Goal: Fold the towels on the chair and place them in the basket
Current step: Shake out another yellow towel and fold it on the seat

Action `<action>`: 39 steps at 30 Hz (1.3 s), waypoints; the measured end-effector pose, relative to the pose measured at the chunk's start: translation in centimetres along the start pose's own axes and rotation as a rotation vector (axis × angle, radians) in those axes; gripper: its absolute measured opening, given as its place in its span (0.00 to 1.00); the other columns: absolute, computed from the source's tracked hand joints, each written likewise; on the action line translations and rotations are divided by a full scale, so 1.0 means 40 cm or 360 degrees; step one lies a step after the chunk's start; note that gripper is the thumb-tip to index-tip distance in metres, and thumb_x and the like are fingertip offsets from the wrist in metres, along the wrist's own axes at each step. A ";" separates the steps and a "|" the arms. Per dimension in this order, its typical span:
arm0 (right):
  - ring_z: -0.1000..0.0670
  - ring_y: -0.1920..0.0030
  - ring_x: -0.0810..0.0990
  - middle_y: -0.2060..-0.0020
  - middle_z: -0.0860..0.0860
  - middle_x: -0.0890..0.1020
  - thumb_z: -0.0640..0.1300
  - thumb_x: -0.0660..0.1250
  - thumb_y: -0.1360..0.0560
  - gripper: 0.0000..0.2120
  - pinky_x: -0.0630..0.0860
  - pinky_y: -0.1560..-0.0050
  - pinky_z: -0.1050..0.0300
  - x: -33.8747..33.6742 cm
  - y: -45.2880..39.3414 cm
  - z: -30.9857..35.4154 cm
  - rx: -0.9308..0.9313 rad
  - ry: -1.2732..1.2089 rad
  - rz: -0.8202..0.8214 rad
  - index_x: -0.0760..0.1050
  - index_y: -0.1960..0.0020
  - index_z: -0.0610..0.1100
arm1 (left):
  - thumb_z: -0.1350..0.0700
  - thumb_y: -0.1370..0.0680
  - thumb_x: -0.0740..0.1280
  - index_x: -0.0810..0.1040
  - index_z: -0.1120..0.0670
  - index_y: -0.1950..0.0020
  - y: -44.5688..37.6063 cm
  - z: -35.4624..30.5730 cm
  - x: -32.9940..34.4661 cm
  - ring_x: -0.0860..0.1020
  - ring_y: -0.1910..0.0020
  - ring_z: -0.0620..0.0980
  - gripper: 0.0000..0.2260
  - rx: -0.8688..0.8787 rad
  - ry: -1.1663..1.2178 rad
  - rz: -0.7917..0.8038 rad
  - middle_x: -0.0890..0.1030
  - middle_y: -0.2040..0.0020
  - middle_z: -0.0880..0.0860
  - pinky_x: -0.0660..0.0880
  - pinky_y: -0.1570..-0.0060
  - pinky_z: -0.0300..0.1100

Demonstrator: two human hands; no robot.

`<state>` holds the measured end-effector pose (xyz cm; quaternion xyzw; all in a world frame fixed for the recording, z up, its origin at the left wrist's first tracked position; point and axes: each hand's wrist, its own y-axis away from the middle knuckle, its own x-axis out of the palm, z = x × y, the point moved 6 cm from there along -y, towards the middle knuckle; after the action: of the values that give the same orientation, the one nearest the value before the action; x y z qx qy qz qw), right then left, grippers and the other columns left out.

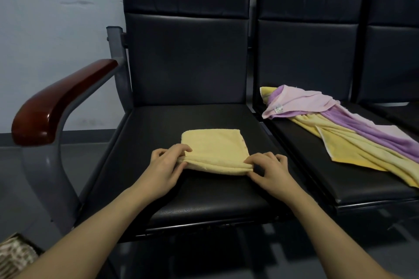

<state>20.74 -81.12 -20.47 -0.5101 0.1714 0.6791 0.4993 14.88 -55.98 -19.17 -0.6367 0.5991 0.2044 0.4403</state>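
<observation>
A folded yellow towel (pixel 213 147) lies on the black seat of the left chair (pixel 204 195). My left hand (pixel 166 165) pinches the towel's near left corner, and my right hand (pixel 269 171) pinches its near right corner, so the near edge is lifted slightly off the seat. On the seat of the middle chair (pixel 362 179) lies a loose pile: a pink towel (pixel 301 103), a purple towel (pixel 371 133) and a yellow towel (pixel 362 154). The basket (pixel 15 253), lined with patterned fabric, shows at the bottom left corner on the floor.
A brown wooden armrest (pixel 56 102) on a grey metal frame stands left of the left chair. A third black chair (pixel 394 52) is partly visible at the far right. A pale wall (pixel 56 29) runs behind the chairs, with dark floor below.
</observation>
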 end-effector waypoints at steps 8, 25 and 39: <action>0.56 0.44 0.77 0.49 0.56 0.80 0.38 0.68 0.25 0.07 0.70 0.41 0.60 -0.037 -0.064 0.018 0.0089 -0.0911 -0.0241 0.79 0.49 0.47 | 0.56 0.19 0.60 0.63 0.51 0.31 -0.058 -0.023 -0.057 0.75 0.44 0.47 0.17 -0.0132 0.0161 -0.0317 0.72 0.41 0.48 0.74 0.44 0.45; 0.53 0.50 0.79 0.54 0.56 0.80 0.47 0.63 0.22 0.08 0.76 0.47 0.52 0.006 -0.245 -0.038 0.0529 -0.0629 -0.0618 0.76 0.45 0.49 | 0.51 0.19 0.61 0.64 0.52 0.32 -0.260 0.057 -0.026 0.76 0.47 0.51 0.16 -0.0688 0.0012 -0.0692 0.76 0.45 0.50 0.72 0.53 0.48; 0.54 0.27 0.63 0.30 0.55 0.70 0.51 0.56 0.19 0.18 0.53 0.33 0.58 0.066 -0.302 0.022 -0.0042 0.0102 -0.0158 0.70 0.30 0.53 | 0.38 0.32 0.30 0.62 0.44 0.25 -0.278 0.038 0.108 0.59 0.25 0.45 0.40 0.0011 -0.0897 0.0240 0.64 0.25 0.43 0.55 0.30 0.45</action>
<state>30.64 -73.80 -19.05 -0.5459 0.1529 0.6390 0.5198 26.61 -58.45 -19.88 -0.5070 0.4995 0.4033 0.5752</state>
